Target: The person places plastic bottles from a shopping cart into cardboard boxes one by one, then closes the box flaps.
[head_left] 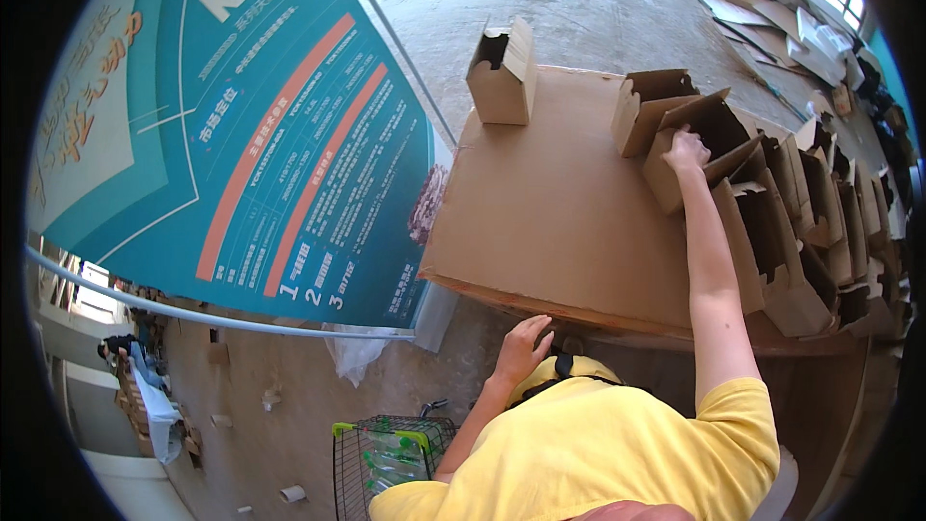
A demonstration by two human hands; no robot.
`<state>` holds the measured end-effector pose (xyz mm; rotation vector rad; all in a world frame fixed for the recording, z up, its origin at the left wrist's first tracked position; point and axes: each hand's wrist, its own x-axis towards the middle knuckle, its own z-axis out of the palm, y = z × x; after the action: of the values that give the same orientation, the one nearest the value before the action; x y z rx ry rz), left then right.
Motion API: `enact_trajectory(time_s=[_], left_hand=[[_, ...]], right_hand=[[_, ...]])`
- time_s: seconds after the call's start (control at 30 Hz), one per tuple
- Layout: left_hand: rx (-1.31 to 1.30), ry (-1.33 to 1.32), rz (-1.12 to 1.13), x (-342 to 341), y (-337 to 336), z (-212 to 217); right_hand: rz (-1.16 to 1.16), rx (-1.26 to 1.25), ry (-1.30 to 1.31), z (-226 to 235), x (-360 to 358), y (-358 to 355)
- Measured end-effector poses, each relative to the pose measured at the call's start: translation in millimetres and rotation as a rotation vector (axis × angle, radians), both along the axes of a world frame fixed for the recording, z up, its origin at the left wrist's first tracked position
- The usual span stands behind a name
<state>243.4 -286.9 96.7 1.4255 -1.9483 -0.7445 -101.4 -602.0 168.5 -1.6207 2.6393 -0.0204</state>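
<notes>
Okay, head view, the only one. Right hand (687, 150) is at the open carton (664, 178), fingers bent in over its rim and partly hidden; can't tell whether they pinch the wall. Left hand (523, 347) holds nothing, fingers loosely curled with small gaps, just beside the near edge of the big cardboard block (545, 207).

Step in hand looks like handling that one carton by its rim. Next move would likely call for a firm hold on the wall and some care, since neighbouring cartons crowd its right side; left hand seems free to steady it.

Where it is: right part of the block's top, mouth up, between the brown box (634, 125) behind it and the packed group (796, 299) to the right.

Counts: one carton at the right hand, one box behind, one lone carton (511, 87) upright at the far left corner, well apart. Packed group: many, overlapping, no exact count. One teal banner (318, 135), one wire basket (413, 439); several green-capped bottles (391, 458) inside, number unclear.
</notes>
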Motion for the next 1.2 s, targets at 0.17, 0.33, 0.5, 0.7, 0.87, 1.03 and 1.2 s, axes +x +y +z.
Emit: enact_trajectory(time_s=[0.17,0.33,0.5,0.7,0.87,1.03,1.2], left_hand=[[0.033,-0.008,-0.045,13,-1,2],[-0.014,0.01,-0.074,20,-13,26],[-0.134,0.078,-0.018,26,-37,49],[-0.259,0.122,0.023,28,-66,76],[-0.298,0.173,0.034,20,-81,94],[-0.387,0.181,0.026,11,-99,117],[-0.49,0.074,0.018,18,-118,138]], right_hand=[[0.205,-0.088,0.078,8,30,51],[0.585,-0.232,-0.015,41,71,147],[0.915,-0.27,-0.123,37,106,195],[1.155,-0.364,-0.096,37,122,203],[1.259,-0.375,-0.089,51,133,194],[1.446,-0.4,-0.017,65,151,174],[1.543,-0.533,0.015,109,165,160]])
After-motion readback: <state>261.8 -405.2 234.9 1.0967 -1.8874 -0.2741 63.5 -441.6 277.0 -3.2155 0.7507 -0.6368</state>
